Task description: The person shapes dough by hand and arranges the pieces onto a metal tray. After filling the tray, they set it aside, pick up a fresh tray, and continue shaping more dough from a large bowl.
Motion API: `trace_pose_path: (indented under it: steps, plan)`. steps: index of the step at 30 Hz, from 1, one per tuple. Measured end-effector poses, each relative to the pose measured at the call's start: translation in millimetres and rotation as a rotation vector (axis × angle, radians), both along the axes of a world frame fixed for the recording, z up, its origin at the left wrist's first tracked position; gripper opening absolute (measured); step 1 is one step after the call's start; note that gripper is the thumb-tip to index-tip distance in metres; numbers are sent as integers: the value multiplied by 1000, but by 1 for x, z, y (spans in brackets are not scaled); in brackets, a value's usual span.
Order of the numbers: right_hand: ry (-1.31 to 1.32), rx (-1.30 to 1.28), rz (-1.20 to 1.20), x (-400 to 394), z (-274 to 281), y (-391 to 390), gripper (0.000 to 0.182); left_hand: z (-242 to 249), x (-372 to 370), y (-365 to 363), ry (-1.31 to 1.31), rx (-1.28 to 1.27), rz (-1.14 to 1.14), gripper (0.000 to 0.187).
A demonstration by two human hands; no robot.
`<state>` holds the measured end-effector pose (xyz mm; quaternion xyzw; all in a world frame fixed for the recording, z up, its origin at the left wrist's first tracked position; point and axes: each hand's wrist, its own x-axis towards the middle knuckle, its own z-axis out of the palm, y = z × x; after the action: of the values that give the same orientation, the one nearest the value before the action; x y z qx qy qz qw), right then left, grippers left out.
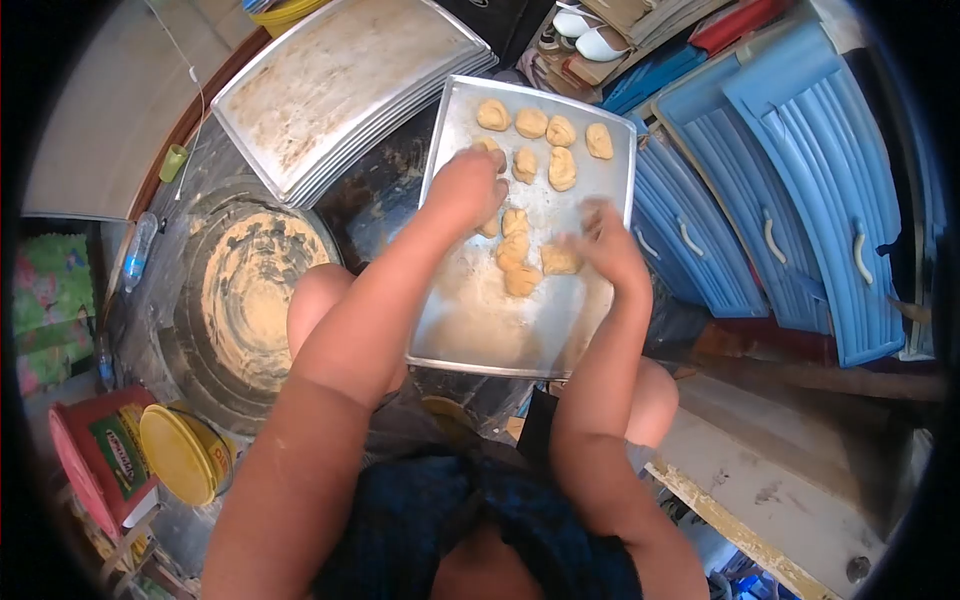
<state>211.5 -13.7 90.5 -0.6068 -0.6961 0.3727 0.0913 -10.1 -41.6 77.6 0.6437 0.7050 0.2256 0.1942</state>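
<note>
A metal tray [470, 335] lies in front of me with several pieces of dough on it. Rows of dough [531, 123] sit near its far edge, and a cluster [514, 250] lies at the middle. My left hand [470, 188] is over the tray's left side, fingers curled down at a dough piece that it partly covers; its grip is hidden. My right hand [606, 243] is at the right side, blurred, beside a squarish dough piece [560, 259]. Whether it touches that piece is unclear.
A stack of metal trays [345, 80] stands at the upper left. Left of me is a large round basin [255, 290] with floury residue. Yellow [180, 455] and red [95, 450] buckets stand lower left. Blue plastic drawers [770, 180] line the right.
</note>
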Motion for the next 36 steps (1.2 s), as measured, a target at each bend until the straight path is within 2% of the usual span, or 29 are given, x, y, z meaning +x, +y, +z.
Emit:
trace_pose_path:
  steps: [1, 2, 3, 4, 6, 7, 8, 10, 11, 13, 15, 17, 19, 20, 21, 22, 23, 25, 26, 27, 29, 30, 32, 33, 35, 36]
  plan:
    - [-1, -2, 0, 3, -4, -7, 56, 5, -2, -2, -94, -154, -43, 30]
    - [-49, -5, 107, 6, -13, -13, 52, 7, -3, -3, -187, -307, -88, 31]
    - [-96, -8, 212, 8, -19, -17, 47, 3, -2, -5, -186, -307, -95, 31]
    - [-95, -6, 206, 11, -22, -15, 47, -3, -1, -7, -91, -317, -185, 33]
    - [157, 52, -154, 15, -28, -1, 41, -7, -2, -9, 6, -329, -271, 36]
    - [238, 184, -305, 13, -37, 12, 35, -8, -2, -9, 20, -328, -287, 35]
    - [237, 181, -310, 10, -47, 23, 35, -8, -2, -9, 35, -326, -304, 35]
    - [158, 658, -417, 0, -53, 35, 33, -8, -4, -8, 16, -329, -302, 36]
    - [158, 661, -416, 2, -53, 36, 33, -7, -6, -8, -5, -332, -294, 37]
    - [-114, 537, -209, 0, -45, 36, 39, -6, -7, -8, -54, -330, -254, 35]
    - [-77, 536, -234, -7, -29, 21, 43, -11, -7, -8, -108, -335, -211, 34]
    - [-41, 525, -264, -23, -16, -3, 47, -22, -7, -8, -78, -80, -97, 25]
    - [141, 169, -44, -41, -15, -23, 49, -16, -11, -9, -53, -133, -133, 21]
    - [151, 278, 90, -47, -35, -29, 48, -11, -12, -10, -27, -180, -167, 17]
    - [84, 304, 122, -56, -42, -33, 49, -5, -13, -10, -25, -182, -172, 17]
    - [18, 333, 157, -64, -46, -35, 50, 1, -14, -10, 15, -309, -248, 16]
    - [21, 338, 160, -67, -48, -36, 50, 5, -16, -9, 55, -433, -318, 14]
    - [188, 174, -75, -74, -44, -39, 51, 3, -18, -10, 56, -425, -303, 14]
    - [189, 173, -72, -74, -40, -43, 51, 1, -18, -12, 56, -420, -299, 13]
    - [116, 273, -61, -71, -35, -47, 52, -3, -17, -13, 56, -420, -297, 13]
    - [8, 451, 9, -59, -35, -52, 48, -10, -15, -17, 51, -174, -193, 16]
    - [3, 447, 8, -55, -35, -54, 48, -12, -14, -18, 45, -177, -196, 16]
    - [270, 107, -22, -47, -36, -56, 39, -15, -15, -18, -73, 21, -282, 24]
    - [266, 109, -21, -42, -37, -54, 39, -15, -12, -18, -76, 24, -281, 24]
    - [245, 177, -298, -33, -40, -47, 29, -16, -6, -19, -95, -120, -342, 33]
    - [244, 175, -293, -30, -42, -44, 29, -17, -5, -20, -98, -120, -337, 33]
